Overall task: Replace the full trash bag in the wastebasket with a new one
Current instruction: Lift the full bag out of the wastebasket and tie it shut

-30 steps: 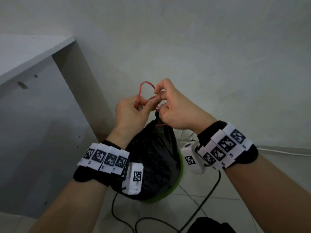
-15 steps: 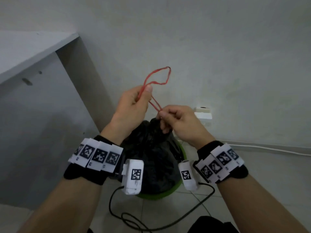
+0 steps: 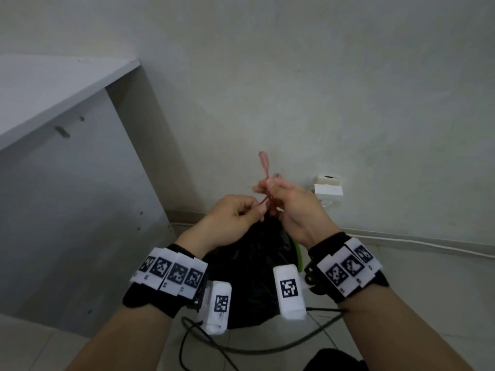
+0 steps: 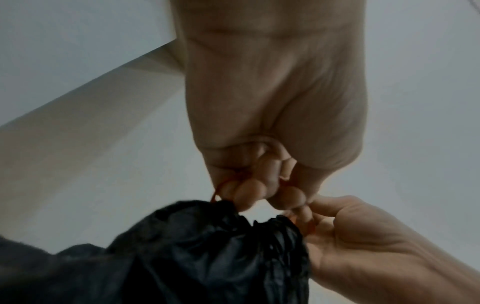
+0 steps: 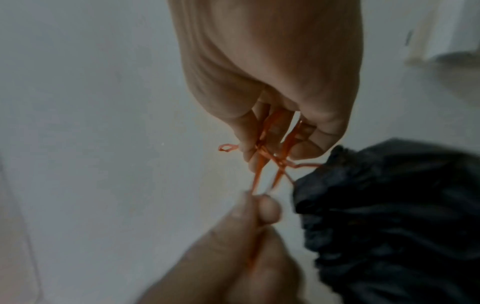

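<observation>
Crinkled glossy plastic bag (image 3: 251,274), matt wall (image 3: 321,89)

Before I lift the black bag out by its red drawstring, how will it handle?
Probably floppy: the black bag is thin and crumpled, its neck gathered. The red drawstring, pinched by the left hand and right hand, looks thin and may dig in. Weight can't be judged; its bulge suggests sagging.

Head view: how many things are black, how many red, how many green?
Black: 1, crinkly black plastic trash bag
Red: 1, thin red drawstring
Green: 1, green wastebasket rim
Total: 3
</observation>
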The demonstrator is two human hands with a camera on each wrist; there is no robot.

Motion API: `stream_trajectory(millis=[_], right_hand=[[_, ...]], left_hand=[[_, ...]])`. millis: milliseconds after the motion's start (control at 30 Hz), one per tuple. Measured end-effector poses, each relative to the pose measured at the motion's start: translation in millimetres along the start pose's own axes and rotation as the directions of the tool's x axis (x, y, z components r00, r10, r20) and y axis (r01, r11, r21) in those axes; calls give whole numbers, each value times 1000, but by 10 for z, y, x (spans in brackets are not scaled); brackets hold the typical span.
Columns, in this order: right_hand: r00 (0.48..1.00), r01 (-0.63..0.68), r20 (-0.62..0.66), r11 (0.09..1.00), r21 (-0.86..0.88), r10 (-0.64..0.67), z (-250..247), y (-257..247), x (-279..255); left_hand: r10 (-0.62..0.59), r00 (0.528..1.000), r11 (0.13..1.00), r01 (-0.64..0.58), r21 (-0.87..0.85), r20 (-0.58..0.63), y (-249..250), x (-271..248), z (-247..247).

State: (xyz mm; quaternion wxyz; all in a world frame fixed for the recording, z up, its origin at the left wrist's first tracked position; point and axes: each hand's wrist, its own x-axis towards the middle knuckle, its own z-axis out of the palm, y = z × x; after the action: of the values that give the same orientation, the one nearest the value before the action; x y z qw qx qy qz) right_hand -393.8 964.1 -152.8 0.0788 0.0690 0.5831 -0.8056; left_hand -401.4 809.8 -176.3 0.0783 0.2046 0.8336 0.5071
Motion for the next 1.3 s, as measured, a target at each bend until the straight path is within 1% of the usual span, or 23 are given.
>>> stream_trajectory(millis=[100,133,200,267,333,400,467,533,567,633,667,733,767,833,900,967,1000,1067,1133,1167,1233,1267,1300], right_hand=[[989,38,-146,999,-12,-39,-22,-78,38],[984,64,-167,998,-14,-66,-42,-88,41],[986,90,-146,995,46,-83,-97,-108,15],[994,86,-74,988,131,-77,-147,-126,-43],[991,128,-49,983,131,-123,-165,-106,-85],[980,200,-35,978,64,-198,-122,-50,-104],[975,199,98,980,6,-199,-28,8,-105],[961,109,255,994,24,-112,86,20,-100],[956,58,282,996,73,-76,134,9,-86],[976,20,214,989,146,-51,218,-54,-48],[988,29,148,987,157,-52,239,-86,-28],[997,73,1,988,134,-74,228,-123,18],[994,96,-67,992,85,-91,193,-129,36],[971,144,-170,979,-143,-168,83,-110,71],[956,175,-137,880,-441,-259,-24,-109,71],[980,182,51,771,-610,-192,-78,-165,8],[982,176,166,771,-612,-92,-87,-204,-40],[923,95,373,889,-448,90,-82,-282,-138],[875,1,476,983,-182,87,-75,-332,-192],[881,-23,470,996,-81,59,-65,-344,-207],[929,-14,371,1000,17,7,-27,-332,-196],[952,18,305,1000,15,-22,3,-319,-188],[970,48,241,999,-14,-44,40,-307,-182]], left_hand=[[38,999,998,-39,43,28,21,-103,-81],[24,1000,999,-24,-28,9,43,-119,-98],[-74,989,945,28,-326,-131,106,-112,-126],[-262,919,734,-8,-679,-293,158,-64,-187],[-382,850,527,-122,-841,-363,196,-18,-244],[-406,842,462,-146,-875,-355,212,24,-254],[-347,897,550,-42,-834,-274,225,21,-211],[-247,964,729,117,-675,-99,218,-22,-136],[-218,976,809,182,-558,2,214,-47,-104],[-218,969,895,246,-371,117,191,-89,-53],[-215,971,910,238,-339,105,170,-105,-44],[-158,987,928,146,-342,-7,119,-117,-76],[-118,990,942,87,-325,-76,111,-125,-113],[-35,987,960,-11,-281,-156,112,-156,-195],[64,985,958,-106,-265,-161,143,-183,-290],[166,976,951,-196,-239,-140,224,-187,-371],[201,970,947,-228,-226,-134,258,-170,-398],[221,966,942,-247,-227,-133,304,-109,-405],[211,966,935,-244,-259,-148,337,-85,-386],[207,965,918,-248,-310,-159,343,-93,-380],[230,963,849,-271,-453,-143,327,-141,-383],[248,957,841,-289,-458,-147,317,-159,-379],[244,953,875,-297,-383,-181,309,-172,-352]])
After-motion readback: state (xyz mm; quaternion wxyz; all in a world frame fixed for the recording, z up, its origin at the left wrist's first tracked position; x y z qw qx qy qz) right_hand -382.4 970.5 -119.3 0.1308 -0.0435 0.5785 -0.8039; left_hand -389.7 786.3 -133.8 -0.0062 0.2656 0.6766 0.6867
